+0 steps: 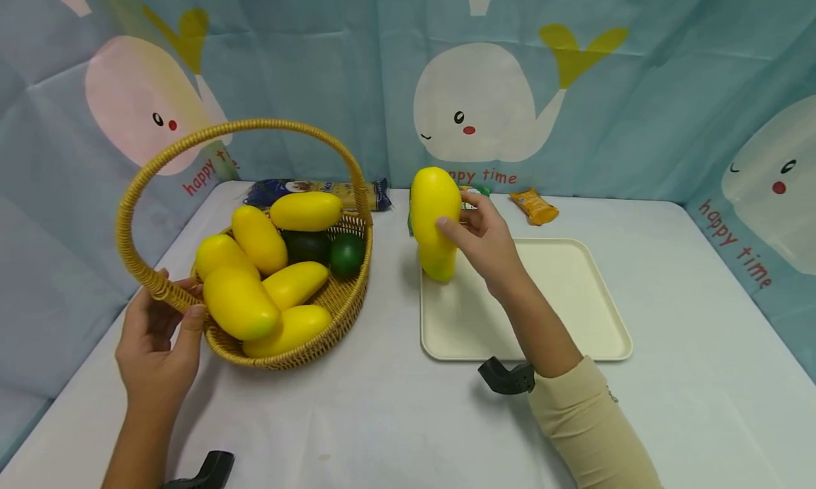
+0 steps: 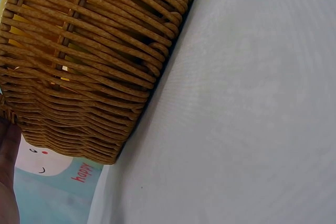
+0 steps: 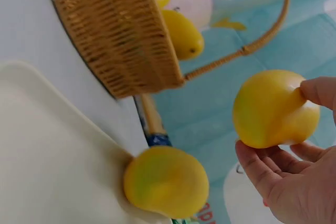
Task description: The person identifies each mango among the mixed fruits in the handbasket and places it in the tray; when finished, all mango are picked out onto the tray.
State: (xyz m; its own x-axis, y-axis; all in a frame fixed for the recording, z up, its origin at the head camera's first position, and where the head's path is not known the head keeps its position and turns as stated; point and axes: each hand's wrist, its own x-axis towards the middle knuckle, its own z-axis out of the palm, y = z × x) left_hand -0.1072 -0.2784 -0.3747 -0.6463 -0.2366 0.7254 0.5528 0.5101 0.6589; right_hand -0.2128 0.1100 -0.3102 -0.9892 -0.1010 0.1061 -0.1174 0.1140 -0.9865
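My right hand holds a yellow mango between thumb and fingers, raised above the tray's far left corner. In the right wrist view this mango is apart from a second mango, which rests at the edge of the cream tray. Over at the left, my left hand grips the wicker basket at its rim by the handle's foot. Several yellow mangoes fill the basket, along with a dark green fruit and a darker one beside it.
Behind the basket lies a long blue pasta packet. A green packet is mostly hidden behind the raised mango and right hand. An orange snack packet lies beyond the tray. Whale-print cloth surrounds the white table.
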